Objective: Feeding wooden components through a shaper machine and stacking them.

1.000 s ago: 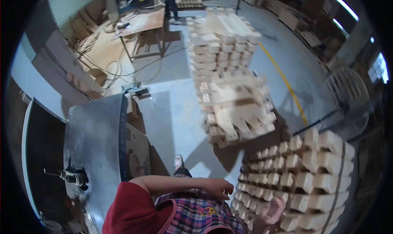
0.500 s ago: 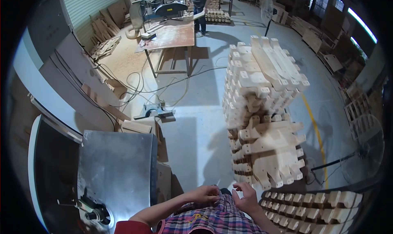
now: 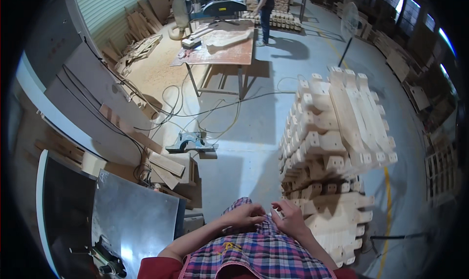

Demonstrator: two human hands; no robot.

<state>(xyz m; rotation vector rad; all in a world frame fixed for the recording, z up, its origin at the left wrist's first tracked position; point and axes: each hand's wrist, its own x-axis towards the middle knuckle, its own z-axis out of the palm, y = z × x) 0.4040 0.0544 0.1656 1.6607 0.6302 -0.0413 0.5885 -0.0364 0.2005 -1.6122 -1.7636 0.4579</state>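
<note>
Both my hands meet at the front of my checked apron (image 3: 254, 252). My left hand (image 3: 243, 215) rests on the cloth with fingers curled. My right hand (image 3: 289, 216) pinches a small pale object at the apron's top edge; what the object is I cannot tell. Just right of my right hand stands a tall stack of notched wooden pieces (image 3: 337, 132), with a lower stack (image 3: 337, 220) in front of it.
A grey metal machine table (image 3: 134, 220) stands at lower left, with wood offcuts (image 3: 168, 164) and a power tool (image 3: 190, 143) on the floor beyond. Cables trail to a wooden workbench (image 3: 222, 47). Another person (image 3: 266, 8) stands far back by a saw.
My view has swung up and left across the workshop. My right hand came up from the low stack at the right to meet my left hand at the apron.
</note>
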